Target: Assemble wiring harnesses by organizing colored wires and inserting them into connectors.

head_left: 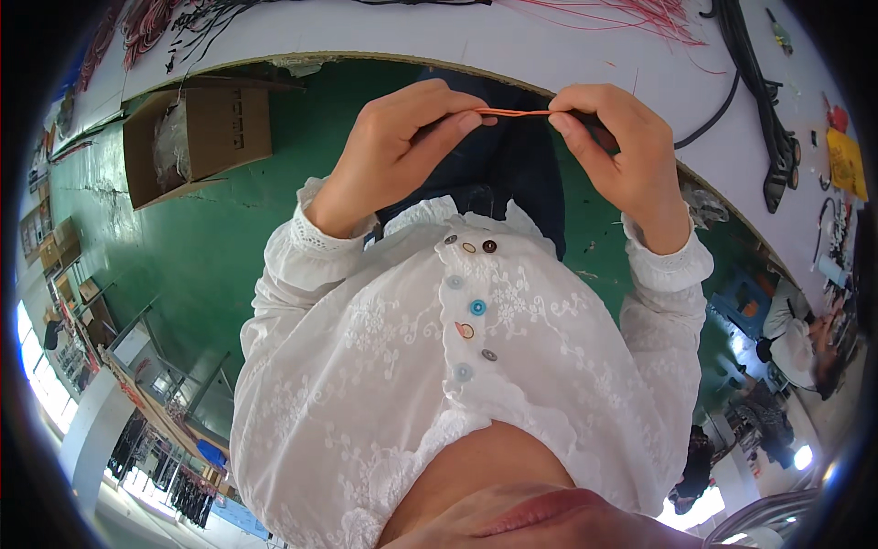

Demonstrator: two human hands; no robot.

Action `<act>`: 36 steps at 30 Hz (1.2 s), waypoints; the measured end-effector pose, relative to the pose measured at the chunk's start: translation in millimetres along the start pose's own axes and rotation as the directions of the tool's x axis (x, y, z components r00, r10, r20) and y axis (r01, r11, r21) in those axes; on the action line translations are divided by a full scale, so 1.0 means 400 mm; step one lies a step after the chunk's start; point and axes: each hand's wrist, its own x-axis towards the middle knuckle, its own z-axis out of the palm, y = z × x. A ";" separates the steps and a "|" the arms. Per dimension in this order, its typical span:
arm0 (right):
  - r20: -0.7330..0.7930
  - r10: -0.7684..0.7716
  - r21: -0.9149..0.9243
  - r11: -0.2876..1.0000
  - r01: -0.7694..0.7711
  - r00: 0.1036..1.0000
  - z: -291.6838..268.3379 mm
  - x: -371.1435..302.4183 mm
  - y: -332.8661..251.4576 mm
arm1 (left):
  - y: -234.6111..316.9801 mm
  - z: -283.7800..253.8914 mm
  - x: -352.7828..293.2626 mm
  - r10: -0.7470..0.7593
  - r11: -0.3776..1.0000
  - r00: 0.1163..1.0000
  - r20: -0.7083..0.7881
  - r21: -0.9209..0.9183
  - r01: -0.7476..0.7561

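Note:
An orange wire (514, 113), seemingly of more than one strand, is held level between my two hands, just off the table's near edge. My left hand (402, 137) pinches its left end between thumb and forefinger, and a short orange tip shows past the fingertips. The other end sits in the closed thumb and fingers of my right hand (624, 142). Something dark shows inside the right palm; whether it belongs to the wire I cannot tell.
The white table (549, 50) curves ahead, bearing red wires (631, 20) and a bundle of black cables (764, 110). A yellow item (847, 163) lies at the right. On the green floor (174, 265) stands an open cardboard box (229, 133). Other people (796, 352) are at the far right.

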 end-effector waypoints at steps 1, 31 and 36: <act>-0.001 0.003 0.001 1.000 -0.003 1.000 0.003 -0.002 -0.002 | 0.004 -0.002 0.001 -0.001 1.000 1.000 0.003 0.000 0.001; 0.009 -0.111 -0.091 0.990 0.111 0.994 0.001 0.012 0.004 | 0.032 0.065 0.024 0.288 0.825 0.953 -0.093 0.529 -0.197; -0.016 -0.098 -0.095 0.991 0.096 0.995 0.002 0.008 0.009 | 0.009 0.077 0.036 0.459 0.682 0.887 -0.046 0.658 -0.319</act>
